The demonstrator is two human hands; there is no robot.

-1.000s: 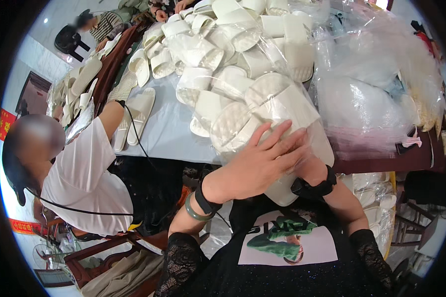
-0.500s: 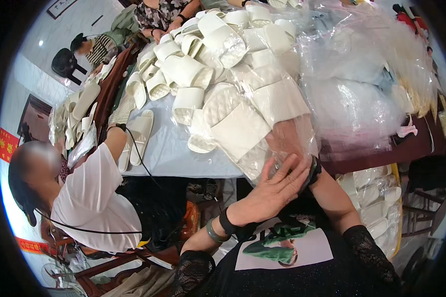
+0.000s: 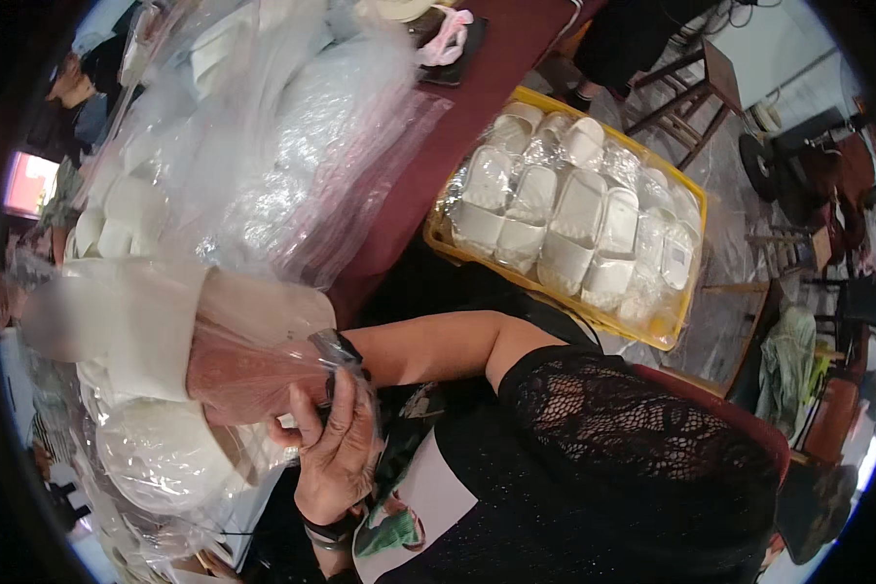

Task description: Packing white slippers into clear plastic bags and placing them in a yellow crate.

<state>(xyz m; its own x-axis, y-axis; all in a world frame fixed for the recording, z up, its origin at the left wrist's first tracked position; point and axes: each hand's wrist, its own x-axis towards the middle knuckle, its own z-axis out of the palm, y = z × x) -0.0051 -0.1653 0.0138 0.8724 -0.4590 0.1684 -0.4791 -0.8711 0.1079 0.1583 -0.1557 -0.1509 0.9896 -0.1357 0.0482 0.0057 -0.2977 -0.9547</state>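
Note:
A pair of cream slippers [image 3: 161, 336] sits inside a clear plastic bag [image 3: 234, 477], close in front of me. My right hand [image 3: 248, 380] is inside the bag, with its fingers reaching into the slippers and hidden by the upper. Around the right wrist, the bag's mouth is bunched up against a dark band. My left hand [image 3: 336, 438] pinches the film there, fingers bent, beside the right wrist. Behind the pair, more cream slippers [image 3: 127, 214] lie in a pile, partly covered by film.
A large heap of clear plastic bags [image 3: 311, 136] lies on the dark red tabletop [image 3: 501, 49]. At the right, a yellow crate [image 3: 686, 336] holds several bagged slippers. Beyond it are a wooden stool [image 3: 715, 88] and a person's dark-clothed legs [image 3: 628, 39]. A green cloth [image 3: 788, 360] hangs farther right.
My view has swung to the right, so the crate now shows fully and most of the slipper pile has left the picture. The bagged pair has come along with my hands.

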